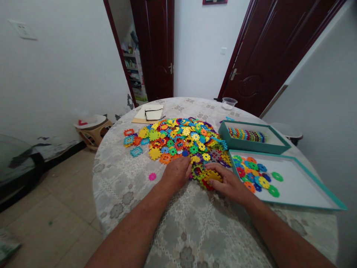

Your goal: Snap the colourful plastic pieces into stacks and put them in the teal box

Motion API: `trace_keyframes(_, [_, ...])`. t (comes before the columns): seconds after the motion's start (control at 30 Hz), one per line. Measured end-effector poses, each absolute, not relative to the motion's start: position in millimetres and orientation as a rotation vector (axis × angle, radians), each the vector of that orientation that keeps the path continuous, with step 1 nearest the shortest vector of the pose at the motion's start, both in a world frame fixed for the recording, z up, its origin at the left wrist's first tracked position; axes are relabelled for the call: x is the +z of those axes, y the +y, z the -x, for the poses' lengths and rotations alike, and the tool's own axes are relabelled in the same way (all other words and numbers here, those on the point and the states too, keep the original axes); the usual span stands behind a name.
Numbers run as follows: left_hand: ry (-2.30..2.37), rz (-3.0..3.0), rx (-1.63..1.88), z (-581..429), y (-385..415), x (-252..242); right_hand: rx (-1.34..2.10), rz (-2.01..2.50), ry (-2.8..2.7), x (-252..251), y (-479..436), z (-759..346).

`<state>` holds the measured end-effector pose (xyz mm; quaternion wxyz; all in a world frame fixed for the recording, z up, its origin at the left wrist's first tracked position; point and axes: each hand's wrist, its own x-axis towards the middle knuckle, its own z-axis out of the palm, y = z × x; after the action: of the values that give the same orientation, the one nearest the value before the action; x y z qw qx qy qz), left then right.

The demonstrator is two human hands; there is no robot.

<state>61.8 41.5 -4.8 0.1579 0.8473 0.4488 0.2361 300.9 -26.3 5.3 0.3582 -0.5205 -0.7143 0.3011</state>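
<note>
A heap of colourful plastic interlocking pieces, toothed discs, gears and square frames, lies on the table in front of me. My left hand is at the near edge of the heap with its fingers curled together; what they hold, if anything, is hidden. My right hand is curved round a yellow toothed piece, thumb at its near side and fingers over its far side. Green and red pieces lie beneath and beside that one. A single pink disc lies left of my left hand.
A shallow teal-rimmed box lid at the right holds several loose discs. Behind it stands a teal box with rows of stacked discs. Eyeglasses rest on paper at the back left; a clear plastic cup stands far back.
</note>
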Motion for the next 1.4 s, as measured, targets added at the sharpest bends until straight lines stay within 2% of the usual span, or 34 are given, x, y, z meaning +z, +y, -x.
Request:
trace_keyframes(0.13, [1.452, -2.293, 0.817, -57, 42, 5, 0.743, 1.304, -1.878, 3, -26, -301])
trace_keyframes(0.23, [1.387, -2.066, 0.927, -57, 40, 14, 0.727, 1.277, -1.924, 10, -28, -304])
trace_keyframes(0.4, [0.961, -1.659, 0.690, -69, 27, 16, 0.726, 1.207, -2.007, 33, -36, -310])
trace_keyframes(0.63, [0.768, -2.096, 0.331, -77, 15, 11, 0.708, 1.282, -2.225, 49, -47, -309])
trace_keyframes(0.97, [0.934, -2.222, 0.288, -75, 13, 13, 0.610, 1.279, -2.303, 43, -52, -309])
trace_keyframes(1.4, [0.854, -2.181, 0.244, -74, 14, 17, 0.601, 1.516, -2.420, 38, -50, -310])
